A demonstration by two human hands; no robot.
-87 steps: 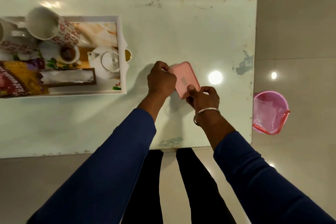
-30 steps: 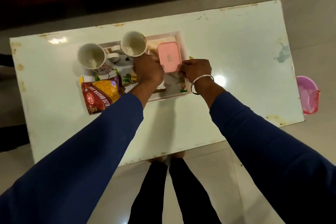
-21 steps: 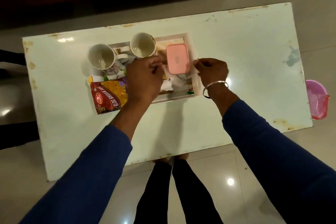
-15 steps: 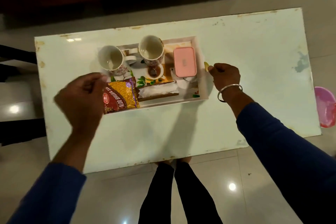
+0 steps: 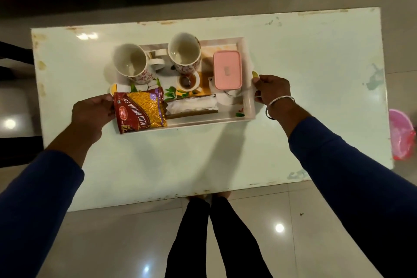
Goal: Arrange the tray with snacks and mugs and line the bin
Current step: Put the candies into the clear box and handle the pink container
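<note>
Tray [image 5: 248, 106] gripped by both hands, teapot [image 5: 225, 97] (half hidden)

We see the tray [image 5: 249, 106] mid-table [image 5: 203, 160]. In it, two mugs [image 5: 130, 61] [image 5: 184, 52] at ten and twelve o'clock, a box [image 5: 227, 69] at two, a snack bag [image 5: 141, 109] at eight, tissues [image 5: 191, 106] at six. The bin [image 5: 402, 135] sits on the floor at three o'clock.

The white tray [image 5: 248, 106] lies on the table's far middle, long sides parallel to the table's edges. Two empty floral mugs [image 5: 130, 63] [image 5: 184, 52] stand upright along its far edge. A red-and-yellow snack packet [image 5: 141, 109] lies at its near-left corner, overhanging the rim. A closed pink box [image 5: 227, 69] sits at its right end. The pink bin [image 5: 402, 135] stands on the floor beyond the table's right edge, with a clear liner inside.
</note>
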